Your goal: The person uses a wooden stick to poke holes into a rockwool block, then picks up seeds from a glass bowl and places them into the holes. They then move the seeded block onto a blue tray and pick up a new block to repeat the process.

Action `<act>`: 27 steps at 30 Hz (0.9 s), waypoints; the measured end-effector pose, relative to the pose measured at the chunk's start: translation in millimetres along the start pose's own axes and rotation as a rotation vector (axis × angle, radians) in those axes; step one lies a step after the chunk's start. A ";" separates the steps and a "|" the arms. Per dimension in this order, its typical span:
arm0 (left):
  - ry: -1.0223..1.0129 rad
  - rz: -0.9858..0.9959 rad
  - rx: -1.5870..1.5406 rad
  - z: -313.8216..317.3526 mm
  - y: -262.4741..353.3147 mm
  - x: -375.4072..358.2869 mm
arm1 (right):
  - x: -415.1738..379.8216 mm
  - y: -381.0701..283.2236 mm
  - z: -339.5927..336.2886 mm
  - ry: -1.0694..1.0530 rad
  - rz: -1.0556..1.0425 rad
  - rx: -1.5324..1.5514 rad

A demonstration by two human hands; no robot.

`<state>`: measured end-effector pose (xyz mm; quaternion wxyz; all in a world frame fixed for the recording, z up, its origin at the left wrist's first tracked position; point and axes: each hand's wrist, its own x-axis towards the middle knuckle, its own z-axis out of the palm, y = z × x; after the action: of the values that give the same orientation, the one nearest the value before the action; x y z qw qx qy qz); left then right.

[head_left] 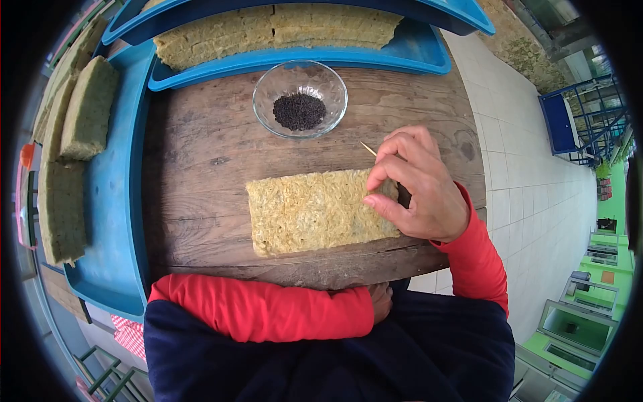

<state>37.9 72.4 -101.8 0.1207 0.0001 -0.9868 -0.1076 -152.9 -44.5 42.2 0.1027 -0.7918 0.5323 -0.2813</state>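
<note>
A yellowish fibrous slab (315,213) with small holes in its top lies flat on the wooden table. Over its right end is my right hand (422,187), holding a thin wooden toothpick (367,147) whose pointed end sticks out past the bent fingers. Thumb and index fingertip are close together above the slab; whether anything tiny is between them I cannot make out. Beyond the slab stands a clear glass bowl (264,119) with small black seed-like grains (299,111). My left hand (381,301) rests by my body at the table's front edge, its fingers hidden.
Blue trays (429,57) with more fibrous slabs (335,30) stand at the back, one above another. Another blue tray (110,221) at the left holds thick slabs (87,110). A tiled floor (516,161) lies right of the wooden table (194,181).
</note>
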 end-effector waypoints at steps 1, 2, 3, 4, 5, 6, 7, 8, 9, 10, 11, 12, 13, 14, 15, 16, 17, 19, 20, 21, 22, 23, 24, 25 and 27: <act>-0.024 0.001 -0.005 -1.0 -0.2 0.5 | 0.0 0.0 0.8 -0.005 0.004 -0.010; -0.024 0.001 -0.005 -2.0 -0.6 0.4 | -0.1 0.1 0.8 -0.005 0.004 -0.010; -0.006 0.001 0.005 -2.9 -1.4 0.1 | -0.2 0.3 0.7 0.004 0.005 -0.021; 0.011 0.000 0.015 -3.4 -1.6 -0.2 | -0.3 0.5 0.4 0.012 0.006 -0.031; 0.011 0.000 0.015 -3.9 -1.5 -0.2 | -0.4 0.9 -0.1 0.012 0.006 -0.031; 0.027 -0.005 0.014 -4.4 -1.3 -0.1 | -0.4 1.4 -1.0 0.019 0.010 -0.030; 0.042 -0.011 0.013 -4.0 -0.7 -0.3 | -0.4 1.8 -2.0 0.025 0.013 -0.029; 0.042 -0.012 0.014 -3.3 -0.4 -0.1 | -0.3 1.5 -3.6 0.025 0.013 -0.029; 0.005 -0.007 -0.007 -2.4 -0.3 0.4 | 0.2 1.0 -5.6 0.033 0.030 -0.017; -0.031 -0.004 -0.028 0.4 0.6 0.1 | 0.7 0.6 -6.5 0.040 0.046 -0.005; -0.031 -0.006 -0.026 3.2 1.8 -0.2 | 1.0 0.4 -5.7 0.039 0.043 -0.005; -0.031 -0.004 -0.008 5.8 3.0 -0.7 | 1.4 0.1 -4.1 0.063 0.008 -0.014; -0.032 -0.003 0.010 3.3 2.0 0.2 | 1.7 -0.2 -1.8 0.087 -0.027 -0.022; -0.033 -0.008 0.011 0.8 0.4 -0.1 | 1.9 -0.3 1.2 0.086 -0.030 -0.018; 0.019 0.009 0.030 -1.9 -1.6 -1.2 | 2.0 -0.4 4.8 0.089 -0.057 -0.029; 0.072 0.027 0.049 -5.6 -3.2 -1.2 | 2.3 -1.1 7.2 0.092 -0.084 -0.042; 0.072 0.023 0.050 -7.0 -2.6 -0.8 | 2.6 -2.7 8.0 0.090 -0.086 -0.040; 0.006 0.004 0.117 -9.1 -1.3 0.9 | 2.3 -6.0 8.6 0.028 -0.091 -0.090; 0.006 0.002 0.118 -9.7 -1.2 1.3 | 1.9 -6.4 8.6 0.028 -0.093 -0.089; 0.031 0.003 0.132 -10.2 -1.4 1.5 | 1.5 -6.5 8.5 0.008 -0.105 -0.125; 0.056 0.005 0.145 -10.4 -1.4 1.5 | 1.3 -6.6 8.6 -0.011 -0.117 -0.161; 0.056 0.003 0.145 -10.5 -1.8 1.9 | 1.4 -6.7 8.6 -0.011 -0.118 -0.160; 0.024 0.019 0.121 -10.4 -2.3 2.5 | 1.5 -6.8 8.3 -0.003 -0.108 -0.179; -0.007 0.036 0.097 -10.1 -2.5 2.9 | 1.6 -6.8 8.0 0.006 -0.098 -0.198; -0.003 0.033 0.096 -9.9 -2.5 3.4 | 1.6 -5.7 6.9 0.018 -0.090 -0.199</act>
<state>36.9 67.8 -92.1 0.1206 -0.0108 -0.9909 -0.0582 -144.2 -44.5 39.7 0.0061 -0.8186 0.5224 -0.2384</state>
